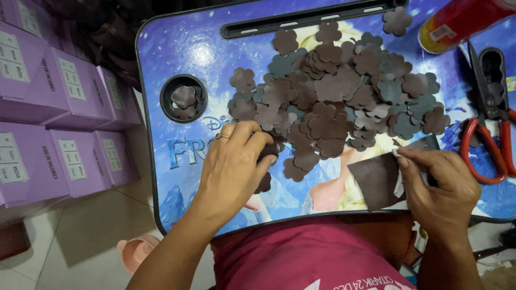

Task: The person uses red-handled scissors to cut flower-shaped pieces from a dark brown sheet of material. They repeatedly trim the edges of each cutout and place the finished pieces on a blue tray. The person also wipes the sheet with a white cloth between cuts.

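We are pinching a dark brown flower-shaped cutout (267, 152) with the left hand (236, 164), the right hand (443, 185) gripping a brown leather sheet (378, 180).

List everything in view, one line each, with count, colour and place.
Lap table: one, blue printed, centre.
Flower cutouts: many, brown and grey-green, heaped on table.
Cup hole: one, black rim, table left, holding cutouts.
Brown sheet: one, near table's front edge.
Scissors: one, red handles, right.
Canister: one, red, top right.
Boxes: several, purple, left.
Left hand: ring, grip on cutouts.
Right hand: grip on sheet.
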